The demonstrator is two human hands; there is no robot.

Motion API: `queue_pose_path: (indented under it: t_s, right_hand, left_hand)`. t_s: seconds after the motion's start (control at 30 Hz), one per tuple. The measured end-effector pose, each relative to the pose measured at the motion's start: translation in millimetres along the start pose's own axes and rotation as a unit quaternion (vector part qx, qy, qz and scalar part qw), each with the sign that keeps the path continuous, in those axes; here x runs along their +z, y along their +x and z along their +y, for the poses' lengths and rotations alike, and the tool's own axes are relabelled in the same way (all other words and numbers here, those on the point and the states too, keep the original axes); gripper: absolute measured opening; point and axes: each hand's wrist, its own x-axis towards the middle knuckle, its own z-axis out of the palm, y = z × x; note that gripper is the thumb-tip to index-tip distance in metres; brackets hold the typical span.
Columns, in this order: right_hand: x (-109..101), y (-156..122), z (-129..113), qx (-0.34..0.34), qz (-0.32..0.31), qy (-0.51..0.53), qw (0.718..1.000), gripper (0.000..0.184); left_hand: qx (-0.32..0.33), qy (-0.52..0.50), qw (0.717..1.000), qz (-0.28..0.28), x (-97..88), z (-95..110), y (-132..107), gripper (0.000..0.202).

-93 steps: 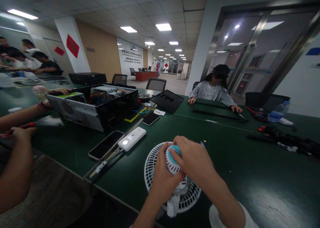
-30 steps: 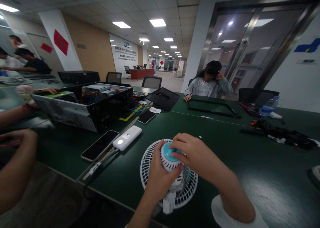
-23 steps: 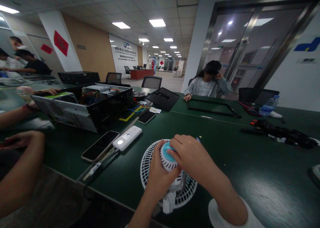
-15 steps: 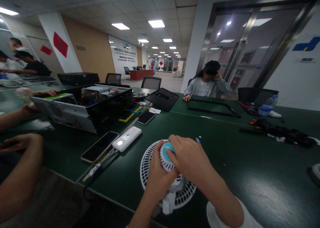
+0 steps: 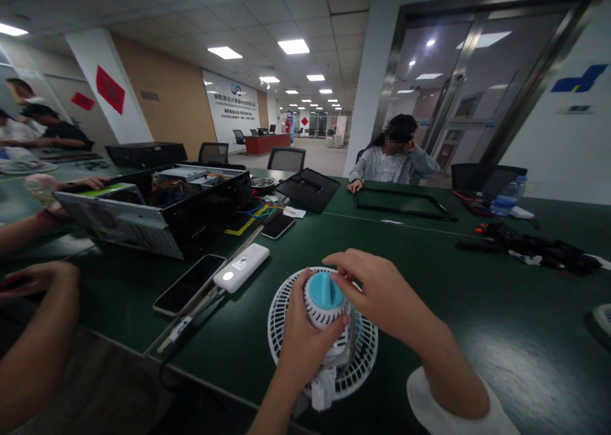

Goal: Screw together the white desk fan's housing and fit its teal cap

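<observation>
A small white fan (image 5: 359, 372) lies with its round grille down on the green table. Its motor housing points up and carries a turquoise knob (image 5: 326, 290) with a raised ridge. Wrapped around the white housing, my left hand (image 5: 308, 339) grips it from the left, thumb across the near side. My right hand (image 5: 367, 289) hovers just right of the knob with its fingers apart and nothing between them. Whether a fingertip still brushes the knob's edge is hard to tell. Part of the grille is hidden under my left hand.
Left of the fan lie a white power bank (image 5: 242, 268) with a cable and two phones (image 5: 189, 285). Beyond them stands an opened computer case (image 5: 157, 206), with a co-worker's arms beside it. Across the table a person touches a black frame (image 5: 405, 204). Black gear (image 5: 534, 247) lies right.
My right hand has let go of the turquoise knob and lifted off to the right, its fingers spreading. The knob now shows fully. My left hand stays on the housing.
</observation>
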Motion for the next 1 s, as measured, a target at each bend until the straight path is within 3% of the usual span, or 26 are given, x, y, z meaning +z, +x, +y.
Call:
queue_pose_path:
  t_s: [0.13, 0.33, 0.73, 0.83, 1.0]
  right_hand:
    - [-5.1, -1.6, 10.3, -0.092, -0.060, 0.029, 0.994, 0.029]
    - [-6.4, -0.4, 11.0, -0.108, -0.097, 0.046, 0.988, 0.028]
    - [1.3, -0.7, -8.8, -0.058, -0.067, -0.095, 0.992, 0.014]
    - [8.9, -0.2, -17.0, -0.032, -0.036, -0.146, 0.988, 0.009]
    - [28.6, 3.2, -30.2, 0.014, 0.035, -0.199, 0.979, 0.015]
  left_hand:
    - [-0.010, 0.000, 1.000, -0.002, 0.1, -0.2, -0.1, 0.071]
    - [0.006, -0.013, 1.000, 0.007, 1.1, -1.8, -0.2, 0.070]
    - [-0.025, 0.002, 1.000, 0.006, -0.1, 6.4, -0.9, 0.070]
    - [-0.026, 0.009, 1.000, 0.013, 0.2, 6.9, -0.5, 0.071]
    - [-0.010, 0.003, 1.000, 0.008, 0.2, 7.0, 0.8, 0.073]
